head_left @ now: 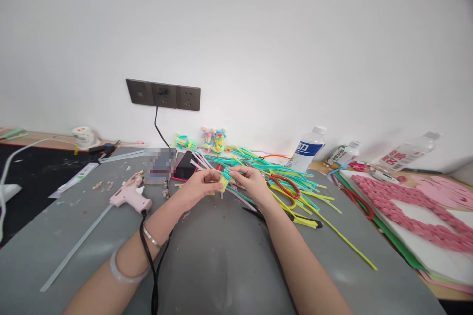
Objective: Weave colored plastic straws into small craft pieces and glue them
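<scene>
Between my two hands, above the middle of the grey mat, is a small bent pipe cleaner piece (223, 179) in yellow and turquoise. My left hand (207, 184) pinches its yellow side, and my right hand (248, 181) pinches the turquoise side. Its exact shape is partly covered by my fingers. Behind and to the right of my hands lies a loose pile of pipe cleaners (306, 189) in turquoise, yellow and lilac. Scissors with red-orange handles (286, 186) and yellow-and-black handled pliers or cutters (305, 220) rest among them, near my right wrist.
A pink glue gun (131, 197) with a glue stick (76, 248) lies left, its black cord passing under my left arm. Small pipe cleaner figures (214, 140) stand by the wall. A phone (185, 165), a bottle (306, 150) and a pink braided piece (410, 211) are also around.
</scene>
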Action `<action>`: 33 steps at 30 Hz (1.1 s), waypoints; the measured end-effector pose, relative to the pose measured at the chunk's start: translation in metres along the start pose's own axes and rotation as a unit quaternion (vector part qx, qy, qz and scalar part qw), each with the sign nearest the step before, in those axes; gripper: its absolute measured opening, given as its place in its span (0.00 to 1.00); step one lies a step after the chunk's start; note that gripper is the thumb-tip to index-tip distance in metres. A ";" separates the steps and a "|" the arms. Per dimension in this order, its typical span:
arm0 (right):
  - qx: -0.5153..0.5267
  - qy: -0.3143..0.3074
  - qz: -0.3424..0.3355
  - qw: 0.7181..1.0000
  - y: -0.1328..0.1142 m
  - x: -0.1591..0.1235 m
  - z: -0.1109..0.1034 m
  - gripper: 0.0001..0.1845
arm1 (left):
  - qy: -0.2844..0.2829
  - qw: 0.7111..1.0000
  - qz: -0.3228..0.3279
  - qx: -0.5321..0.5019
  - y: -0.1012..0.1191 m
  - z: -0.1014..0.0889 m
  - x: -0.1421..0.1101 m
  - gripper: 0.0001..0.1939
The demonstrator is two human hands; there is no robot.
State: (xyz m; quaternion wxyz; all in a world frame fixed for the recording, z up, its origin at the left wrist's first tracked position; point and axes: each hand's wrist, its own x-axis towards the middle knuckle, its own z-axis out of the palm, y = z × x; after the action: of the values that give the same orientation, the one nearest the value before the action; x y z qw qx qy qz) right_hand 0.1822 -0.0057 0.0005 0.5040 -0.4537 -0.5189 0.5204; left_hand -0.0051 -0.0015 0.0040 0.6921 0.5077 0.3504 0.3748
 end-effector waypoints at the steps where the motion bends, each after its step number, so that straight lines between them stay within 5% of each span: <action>1: -0.005 -0.002 -0.001 1.000 0.001 0.001 -0.001 0.16 | -0.001 1.000 0.001 0.001 0.000 0.000 0.000 0.17; 20: -0.017 -0.018 0.003 1.000 0.001 0.001 -0.003 0.18 | -0.015 1.000 -0.003 -0.006 0.000 0.001 -0.001 0.16; 25: 0.027 0.032 0.014 0.999 -0.004 -0.001 0.002 0.19 | 0.000 0.998 -0.005 -0.058 -0.001 0.000 0.000 0.22; 33: 0.026 0.088 -0.056 0.994 0.000 0.000 0.003 0.17 | 0.006 0.996 0.020 -0.089 0.002 0.002 -0.001 0.25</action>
State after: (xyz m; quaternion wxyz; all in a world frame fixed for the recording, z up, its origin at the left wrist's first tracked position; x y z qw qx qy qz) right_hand 0.1792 -0.0057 0.0010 0.5874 -0.4546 -0.4839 0.4628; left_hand -0.0038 -0.0029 0.0063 0.7249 0.4484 0.3097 0.4214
